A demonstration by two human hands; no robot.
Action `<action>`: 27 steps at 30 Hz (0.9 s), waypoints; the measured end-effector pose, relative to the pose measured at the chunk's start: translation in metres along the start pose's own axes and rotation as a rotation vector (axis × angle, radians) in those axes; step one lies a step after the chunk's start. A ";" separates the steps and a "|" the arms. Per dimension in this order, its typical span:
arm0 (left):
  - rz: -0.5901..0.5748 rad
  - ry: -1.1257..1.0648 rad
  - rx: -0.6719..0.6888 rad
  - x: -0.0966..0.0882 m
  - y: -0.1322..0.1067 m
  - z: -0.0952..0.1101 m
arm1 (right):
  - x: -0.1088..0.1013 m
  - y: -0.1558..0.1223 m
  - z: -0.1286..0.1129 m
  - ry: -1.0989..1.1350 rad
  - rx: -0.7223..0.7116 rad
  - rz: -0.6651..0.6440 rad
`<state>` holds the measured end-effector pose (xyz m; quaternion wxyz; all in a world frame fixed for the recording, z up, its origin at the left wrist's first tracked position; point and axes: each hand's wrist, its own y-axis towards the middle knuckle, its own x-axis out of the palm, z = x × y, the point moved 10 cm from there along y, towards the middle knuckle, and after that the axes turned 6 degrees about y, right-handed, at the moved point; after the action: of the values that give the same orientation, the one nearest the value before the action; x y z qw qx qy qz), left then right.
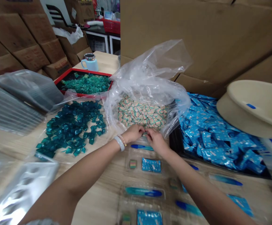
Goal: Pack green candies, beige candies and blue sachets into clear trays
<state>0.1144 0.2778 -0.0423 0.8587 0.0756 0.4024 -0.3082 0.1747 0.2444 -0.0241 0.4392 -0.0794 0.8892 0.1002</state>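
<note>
My left hand [134, 132] and my right hand [156, 140] meet at the mouth of a clear plastic bag [150, 81] holding several small striped square packets [141, 113]. Both hands have their fingers curled in a pinch, touching each other over a small item I cannot make out. Just below them lies a clear plastic tray [145, 157] holding a blue pen-like stick [140, 146], one striped square [133, 163] and a light blue sachet [151, 165]. A white bangle sits on my left wrist [120, 143].
Dark teal wrapped pieces [71, 128] lie heaped at the left; a red tray [78, 93] of green ones is behind. Light blue sachets [217, 137] fill a black tray at right, beside a beige basin [255, 106]. More filled clear trays [145, 200] lie near me. Cardboard boxes stand behind.
</note>
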 end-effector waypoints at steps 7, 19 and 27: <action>0.015 0.021 0.084 -0.003 -0.010 0.011 | 0.001 -0.005 0.001 -0.038 -0.009 0.006; 0.055 0.105 0.023 -0.021 -0.009 0.003 | -0.022 -0.012 -0.003 -0.087 0.000 0.100; 0.125 0.303 -0.112 -0.012 -0.013 0.008 | -0.016 -0.014 -0.003 -0.021 -0.010 0.008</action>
<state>0.1061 0.2702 -0.0271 0.8086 0.0979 0.5384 -0.2162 0.1854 0.2311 -0.0107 0.4475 -0.0768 0.8845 0.1075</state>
